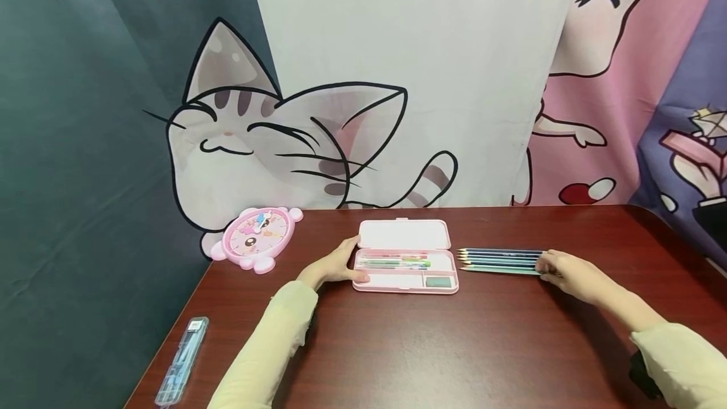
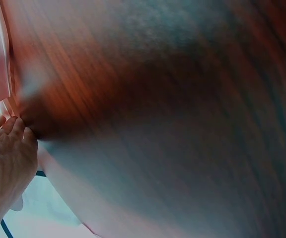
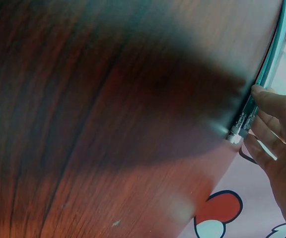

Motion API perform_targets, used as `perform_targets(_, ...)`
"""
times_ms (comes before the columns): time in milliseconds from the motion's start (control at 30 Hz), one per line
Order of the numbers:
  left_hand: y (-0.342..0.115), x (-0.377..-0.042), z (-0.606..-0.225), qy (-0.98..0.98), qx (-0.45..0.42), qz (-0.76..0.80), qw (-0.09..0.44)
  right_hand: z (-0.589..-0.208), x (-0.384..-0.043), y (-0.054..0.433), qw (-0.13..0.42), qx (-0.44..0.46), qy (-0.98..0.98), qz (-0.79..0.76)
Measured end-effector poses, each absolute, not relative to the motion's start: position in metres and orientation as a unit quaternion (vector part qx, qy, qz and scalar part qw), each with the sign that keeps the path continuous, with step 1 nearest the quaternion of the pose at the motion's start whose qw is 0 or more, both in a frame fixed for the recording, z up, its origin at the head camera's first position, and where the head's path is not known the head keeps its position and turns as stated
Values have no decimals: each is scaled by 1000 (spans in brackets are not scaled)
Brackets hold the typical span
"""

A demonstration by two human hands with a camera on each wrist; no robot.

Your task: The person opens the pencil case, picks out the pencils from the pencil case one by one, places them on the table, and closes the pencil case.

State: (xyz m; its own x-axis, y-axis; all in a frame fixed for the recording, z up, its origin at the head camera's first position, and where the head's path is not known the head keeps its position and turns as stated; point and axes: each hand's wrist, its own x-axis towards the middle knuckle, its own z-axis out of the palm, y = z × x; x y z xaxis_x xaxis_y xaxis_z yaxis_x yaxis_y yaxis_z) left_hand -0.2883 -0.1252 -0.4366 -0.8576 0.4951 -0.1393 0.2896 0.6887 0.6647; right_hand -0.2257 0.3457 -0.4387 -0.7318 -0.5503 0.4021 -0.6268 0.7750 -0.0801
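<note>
A pink pencil case (image 1: 406,289) lies open on the table, its lid (image 1: 404,234) tipped back to the far side. Several pens (image 1: 394,262) lie in its long compartment, and a greenish eraser-like block (image 1: 438,282) sits in the small front right one. My left hand (image 1: 335,264) holds the case's left end, thumb at the front corner and fingers by the lid hinge. To the right of the case, several blue and green pencils (image 1: 500,260) lie side by side, points toward it. With thumb and fingers, my right hand (image 1: 570,275) grips their blunt ends (image 3: 242,124).
A pink animal-shaped clock (image 1: 258,238) lies at the table's back left. Near the left edge is a clear blue slim box (image 1: 183,361). Behind the brown table (image 1: 431,346) hangs a cartoon-printed curtain (image 1: 483,68).
</note>
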Motion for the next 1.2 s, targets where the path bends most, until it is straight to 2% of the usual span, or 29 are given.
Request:
perform_targets(233, -124, -289, -436, 908, 214, 324, 159, -438, -230, 342, 182, 305, -928, 114)
perform_targets(367, -132, -290, -437, 912, 204, 318, 160, -438, -239, 318, 181, 283, -929, 155)
perform_targets(433, -136, -290, -438, 912, 190, 326, 161, -437, -246, 298, 163, 271, -928, 197)
perform_targets(567, -140, -289, -440, 886, 131, 406, 178, -434, -261, 250, 54, 218, -919, 324)
perform_targets(733, -131, -292, -444, 783, 45, 586, 203, -430, -278, 202, -135, 59, -848, 508)
perform_targets(833, -125, -294, -442, 712, -10, 674, 198, -424, -284, 184, -196, -28, -782, 591)
perform_targets(933, -123, -295, -437, 675, -38, 712, 188, -417, -288, 175, -205, -64, -746, 630)
perform_targets(1200, -124, -295, -428, 595, 23, 778, 202, -406, -289, 170, -171, -61, -703, 688)
